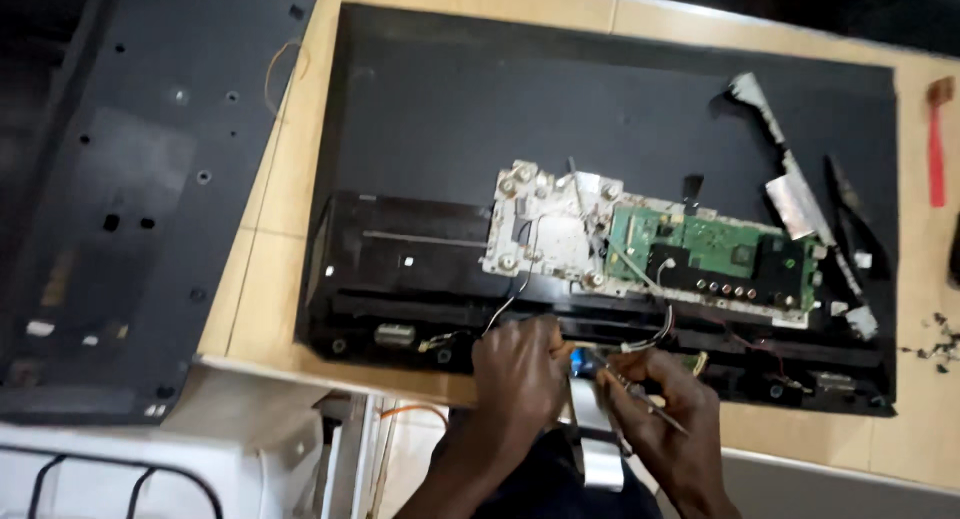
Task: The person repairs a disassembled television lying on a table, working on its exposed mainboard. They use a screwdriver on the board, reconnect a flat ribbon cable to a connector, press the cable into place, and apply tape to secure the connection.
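Both hands at the near edge of an opened flat-screen TV lying face down on a wooden worktop. Left hand curled around wires, right hand gripping a thin metal-shafted screwdriver. Green circuit board, silvery metal plate just beyond.

My left hand curls knuckles-up, my right hand pinches beside it, fingertips nearly meeting, wrists low.
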